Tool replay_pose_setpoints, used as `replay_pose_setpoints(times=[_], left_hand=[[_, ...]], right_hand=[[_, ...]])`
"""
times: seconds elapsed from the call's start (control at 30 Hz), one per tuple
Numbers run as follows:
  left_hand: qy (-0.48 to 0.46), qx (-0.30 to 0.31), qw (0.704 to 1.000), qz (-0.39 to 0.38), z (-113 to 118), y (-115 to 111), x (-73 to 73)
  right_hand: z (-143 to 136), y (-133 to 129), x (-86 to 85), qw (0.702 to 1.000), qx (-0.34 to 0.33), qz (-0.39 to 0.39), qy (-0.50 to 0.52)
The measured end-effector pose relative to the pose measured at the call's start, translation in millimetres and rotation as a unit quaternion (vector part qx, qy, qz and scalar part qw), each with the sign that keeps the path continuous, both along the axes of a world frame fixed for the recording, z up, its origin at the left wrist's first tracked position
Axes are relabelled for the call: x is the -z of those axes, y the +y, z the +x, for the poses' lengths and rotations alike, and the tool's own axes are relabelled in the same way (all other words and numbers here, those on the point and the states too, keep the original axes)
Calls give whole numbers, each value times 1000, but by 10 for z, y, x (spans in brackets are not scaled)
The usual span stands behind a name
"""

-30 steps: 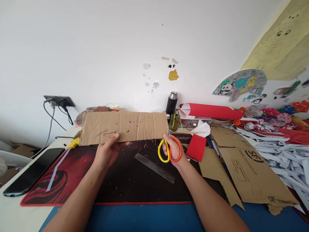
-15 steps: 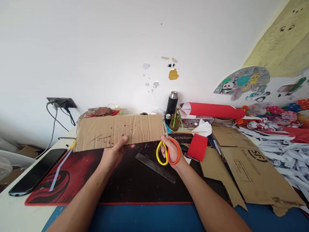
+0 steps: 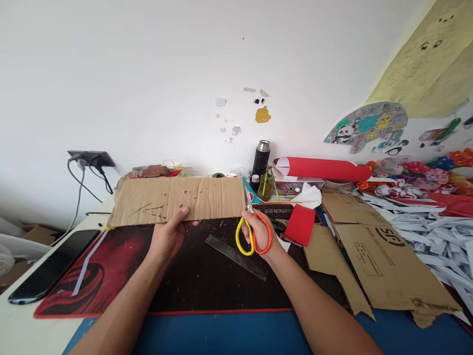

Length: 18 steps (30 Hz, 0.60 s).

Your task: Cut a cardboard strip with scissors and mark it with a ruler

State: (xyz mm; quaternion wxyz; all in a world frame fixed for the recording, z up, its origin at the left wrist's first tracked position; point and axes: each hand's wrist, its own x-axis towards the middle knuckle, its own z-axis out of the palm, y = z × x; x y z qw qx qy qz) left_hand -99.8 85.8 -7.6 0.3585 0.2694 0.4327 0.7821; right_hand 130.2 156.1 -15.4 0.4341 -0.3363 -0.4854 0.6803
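A long strip of brown cardboard (image 3: 177, 197) is raised above the dark mat, its face marked with dark scuffs. My left hand (image 3: 172, 236) grips its lower edge near the middle, thumb on the front and fingers behind. Scissors (image 3: 245, 237) with one yellow and one orange-red handle are in my right hand (image 3: 260, 234), blades pointing up along the strip's right end. My right thumb is close to the strip's lower right corner. Below, a dark ruler (image 3: 236, 257) lies slanted on the mat.
A phone (image 3: 53, 266) lies at the left. Behind stand a black flask (image 3: 261, 159) and a glass jar (image 3: 266, 187), beside a red paper roll (image 3: 325, 168). Flattened cardboard (image 3: 391, 266) and white paper strips (image 3: 436, 241) cover the right side.
The scissors have turned more upright and their blades now show at the strip's right end. The strip's left end sits slightly higher, and the whole view has shifted a little.
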Motion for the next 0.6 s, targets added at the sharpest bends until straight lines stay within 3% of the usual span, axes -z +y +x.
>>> replay_pose_setpoints(times=[0.33, 0.6], left_hand=[[21, 58, 997, -50, 65, -25, 32], [46, 30, 997, -47, 58, -21, 0]], right_hand=[[-25, -15, 54, 1000, -9, 23, -15], [-22, -20, 46, 999, -30, 29, -18]])
